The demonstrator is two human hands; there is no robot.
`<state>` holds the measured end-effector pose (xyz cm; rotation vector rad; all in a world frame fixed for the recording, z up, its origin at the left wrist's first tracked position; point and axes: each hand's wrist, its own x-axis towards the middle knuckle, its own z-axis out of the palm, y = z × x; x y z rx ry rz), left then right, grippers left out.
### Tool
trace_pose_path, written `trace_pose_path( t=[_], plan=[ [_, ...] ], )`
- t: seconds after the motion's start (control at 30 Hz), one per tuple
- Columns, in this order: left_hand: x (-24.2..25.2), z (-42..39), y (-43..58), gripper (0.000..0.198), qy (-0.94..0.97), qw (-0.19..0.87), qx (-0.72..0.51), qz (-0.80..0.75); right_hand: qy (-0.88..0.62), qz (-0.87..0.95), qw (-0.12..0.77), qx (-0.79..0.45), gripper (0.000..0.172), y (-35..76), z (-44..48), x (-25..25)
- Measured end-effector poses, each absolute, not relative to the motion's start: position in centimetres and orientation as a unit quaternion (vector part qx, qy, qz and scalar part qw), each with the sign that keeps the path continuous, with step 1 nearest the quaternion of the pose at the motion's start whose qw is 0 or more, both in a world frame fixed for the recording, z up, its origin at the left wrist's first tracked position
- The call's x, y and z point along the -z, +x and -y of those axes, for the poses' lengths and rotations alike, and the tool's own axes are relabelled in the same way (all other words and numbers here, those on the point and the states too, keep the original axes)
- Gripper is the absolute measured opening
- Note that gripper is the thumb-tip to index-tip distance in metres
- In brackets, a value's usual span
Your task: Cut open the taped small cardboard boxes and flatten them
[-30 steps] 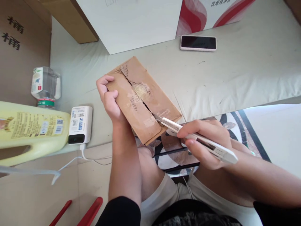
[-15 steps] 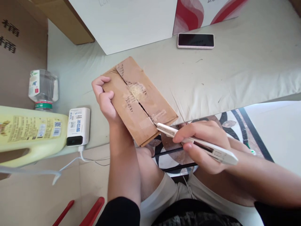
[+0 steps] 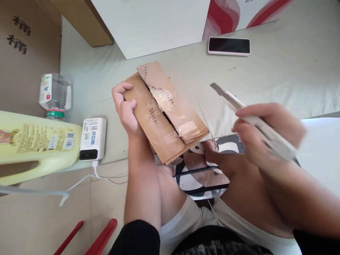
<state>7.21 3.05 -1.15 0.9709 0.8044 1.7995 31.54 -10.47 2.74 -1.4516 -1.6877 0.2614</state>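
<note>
Gripping util knife (image 3: 265, 130), R hand (image 3: 283, 122) is closed round its handle w/ blade (image 3: 217, 88) clear, right of cardboard box (image 3: 156, 122), which L hand (image 3: 128, 113) clamps by its left edge, so prob best keep any cut shallow & away from L hand.

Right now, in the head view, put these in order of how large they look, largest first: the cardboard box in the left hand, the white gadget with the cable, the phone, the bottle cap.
1. Held cardboard box
2. White gadget and phone: too alike to rank
3. Bottle cap
</note>
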Motion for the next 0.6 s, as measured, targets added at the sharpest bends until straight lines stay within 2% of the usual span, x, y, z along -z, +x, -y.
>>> trace_pose_path(
  t=[0.07, 0.17, 0.23, 0.3, 0.4, 0.5, 0.6],
  plan=[
    [1.2, -3.1, 7.2, 0.021, 0.395, 0.457, -0.726, -0.327, -0.630, 0.689, 0.346, -0.089, 0.037, 31.5, 8.6, -1.9],
    [1.2, -3.1, 7.1, 0.022, 0.396, 0.455, -0.727, -0.328, -0.705, 0.684, 0.152, -0.108, 0.072, 31.7, 6.8, -0.7],
    [1.3, -3.1, 7.0, 0.022, 0.402, 0.454, -0.725, -0.326, -0.741, 0.656, 0.054, -0.132, 0.079, 31.9, 6.3, -0.1],
    [1.4, -3.1, 7.0, 0.023, 0.405, 0.454, -0.723, -0.328, -0.758, 0.636, 0.008, -0.148, 0.076, 32.1, 6.1, 0.3],
    [1.4, -3.0, 7.2, 0.026, 0.398, 0.454, -0.725, -0.330, -0.764, 0.631, 0.020, -0.133, 0.070, 32.2, 6.0, 0.7],
    [1.3, -3.1, 7.0, 0.028, 0.391, 0.441, -0.740, -0.325, -0.735, 0.661, 0.098, -0.111, 0.055, 31.9, 5.9, 0.7],
    [1.3, -3.3, 5.9, 0.026, 0.350, 0.410, -0.766, -0.352, -0.673, 0.700, 0.175, -0.162, 0.041, 31.1, 6.2, 0.3]
  ],
)
